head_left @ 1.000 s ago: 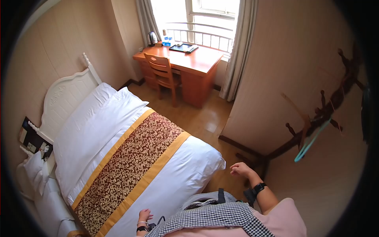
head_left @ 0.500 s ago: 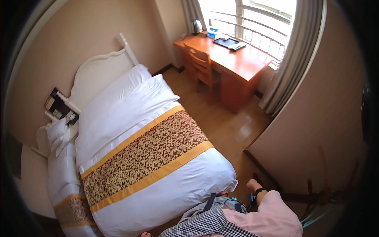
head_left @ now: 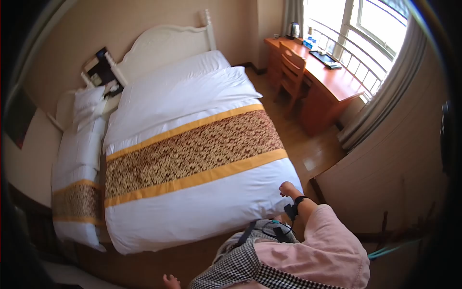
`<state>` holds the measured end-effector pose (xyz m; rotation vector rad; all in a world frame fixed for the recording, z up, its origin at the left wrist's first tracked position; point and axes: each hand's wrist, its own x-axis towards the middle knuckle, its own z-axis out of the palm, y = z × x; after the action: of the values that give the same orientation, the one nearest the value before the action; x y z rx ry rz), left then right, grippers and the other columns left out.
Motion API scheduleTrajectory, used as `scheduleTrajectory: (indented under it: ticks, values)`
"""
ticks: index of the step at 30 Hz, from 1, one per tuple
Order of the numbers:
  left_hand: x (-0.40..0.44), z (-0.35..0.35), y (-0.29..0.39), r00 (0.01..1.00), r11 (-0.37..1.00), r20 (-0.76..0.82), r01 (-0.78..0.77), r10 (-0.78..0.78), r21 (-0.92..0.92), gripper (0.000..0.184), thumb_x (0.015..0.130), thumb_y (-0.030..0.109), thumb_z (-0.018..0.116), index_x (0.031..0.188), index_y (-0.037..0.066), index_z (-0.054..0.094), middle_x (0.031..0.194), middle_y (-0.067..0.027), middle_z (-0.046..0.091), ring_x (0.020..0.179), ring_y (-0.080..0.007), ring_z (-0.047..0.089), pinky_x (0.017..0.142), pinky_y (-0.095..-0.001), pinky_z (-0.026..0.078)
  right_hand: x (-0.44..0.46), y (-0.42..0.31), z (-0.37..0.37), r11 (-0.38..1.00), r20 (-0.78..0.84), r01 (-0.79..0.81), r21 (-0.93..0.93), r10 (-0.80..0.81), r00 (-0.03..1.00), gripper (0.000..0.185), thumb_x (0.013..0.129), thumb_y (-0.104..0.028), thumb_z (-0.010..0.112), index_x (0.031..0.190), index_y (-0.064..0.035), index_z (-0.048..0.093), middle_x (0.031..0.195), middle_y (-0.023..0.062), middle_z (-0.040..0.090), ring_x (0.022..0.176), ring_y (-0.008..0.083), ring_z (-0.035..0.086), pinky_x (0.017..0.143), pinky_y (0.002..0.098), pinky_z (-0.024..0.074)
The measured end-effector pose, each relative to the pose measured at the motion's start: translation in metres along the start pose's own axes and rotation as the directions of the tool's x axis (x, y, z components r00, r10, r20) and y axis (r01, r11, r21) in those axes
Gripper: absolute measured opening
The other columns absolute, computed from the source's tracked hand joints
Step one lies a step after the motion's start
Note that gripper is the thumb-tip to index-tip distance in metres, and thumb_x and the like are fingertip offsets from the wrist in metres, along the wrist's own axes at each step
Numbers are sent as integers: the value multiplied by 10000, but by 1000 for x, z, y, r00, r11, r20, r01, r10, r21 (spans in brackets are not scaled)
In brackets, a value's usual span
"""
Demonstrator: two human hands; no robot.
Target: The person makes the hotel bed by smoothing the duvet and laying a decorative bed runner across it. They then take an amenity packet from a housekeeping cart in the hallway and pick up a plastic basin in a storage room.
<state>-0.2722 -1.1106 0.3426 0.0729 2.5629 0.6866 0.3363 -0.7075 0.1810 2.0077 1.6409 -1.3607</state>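
Since half a second ago, the right hand (head_left: 288,189) has swung from over the floor to over the foot corner of the white duvet (head_left: 192,216), and the desk (head_left: 344,85) has slid rightward in my view. That hand's fingers bend inward with nothing visible in them; it is too small for me to tell whether it is fully closed or touching cloth. The left hand (head_left: 171,282), at the bottom edge, shows parted fingers, unoccupied. I judge the large bed made up: duvet spread, patterned runner (head_left: 192,154) across it, pillows against the headboard (head_left: 163,41); only creases near the foot look unsmoothed. Beside it, the second bed (head_left: 74,154) is also dressed; beyond, a chair (head_left: 292,65) stands at the desk.
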Motion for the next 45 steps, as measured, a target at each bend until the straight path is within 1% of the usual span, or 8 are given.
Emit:
scheduleTrajectory:
  ticks: [6, 11, 18, 22, 33, 38, 43, 45]
  values:
    - [49, -116, -35, 984, 933, -135, -155, 116, -325, 428, 896, 154, 519, 1304, 52, 439, 917, -83, 598, 719, -131, 571, 575, -265, 487, -23, -139, 115, 978, 270, -136, -160, 176, 947, 321, 886, -248, 404, 861, -111, 693, 883, 40, 703, 818, 175, 655, 721, 396, 514]
    - [44, -193, -6, 942, 810, -267, -313, 200, -496, 445, 905, 179, 522, 1320, 48, 429, 1245, -137, 520, 896, -169, 615, 734, -271, 490, -20, -282, 170, 985, 357, 144, -93, -102, 928, 267, 905, -237, 447, 963, -44, 622, 829, 108, 691, 648, 199, 666, 564, 338, 530]
    - [91, -285, 27, 927, 811, -276, -360, 254, -461, 352, 911, 168, 520, 1236, 30, 518, 1056, -130, 629, 889, -166, 630, 761, -258, 491, 37, -484, 250, 942, 347, 264, -206, -182, 920, 217, 892, -164, 481, 1008, -16, 589, 795, 141, 679, 648, 234, 674, 530, 346, 536]
    - [132, -335, 42, 925, 954, -331, -250, 185, -165, 341, 873, 122, 553, 1196, 14, 547, 979, -138, 653, 847, -164, 644, 766, -265, 491, 66, -597, 315, 939, 446, 274, -209, -158, 881, 194, 880, -143, 502, 972, 5, 587, 815, 160, 676, 671, 259, 676, 567, 358, 541]
    - [242, -492, 1, 863, 759, -435, -100, -256, -643, 322, 911, 150, 519, 1196, 2, 543, 1017, -124, 645, 845, -202, 658, 732, -275, 518, 49, -956, 627, 782, 695, 585, -213, -300, 654, 234, 898, -165, 415, 862, -7, 584, 728, 150, 658, 553, 225, 644, 461, 356, 525]
    - [340, -582, -23, 823, 682, -523, -253, -221, -686, 332, 917, 177, 514, 1187, -15, 541, 989, -136, 651, 823, -217, 663, 724, -290, 527, 47, -1018, 735, 601, 790, 752, -273, -306, 531, 243, 904, -159, 418, 820, -9, 590, 746, 124, 670, 567, 197, 651, 469, 345, 533]
    - [469, -704, -68, 799, 488, -590, -471, -117, -735, 329, 929, 204, 513, 1179, -8, 539, 968, -128, 653, 783, -204, 659, 697, -290, 523, 9, -1046, 778, 792, 604, 459, -402, -148, 783, 218, 926, -180, 410, 1052, -58, 540, 811, 112, 666, 628, 224, 672, 451, 344, 534]
    - [523, -755, -82, 792, 390, -606, -538, -68, -747, 323, 933, 203, 508, 1180, -2, 537, 963, -126, 655, 772, -203, 658, 686, -293, 522, 17, -1053, 789, 796, 669, 468, -385, -108, 735, 218, 899, -126, 462, 1059, 9, 523, 827, 177, 653, 656, 282, 669, 500, 384, 535]
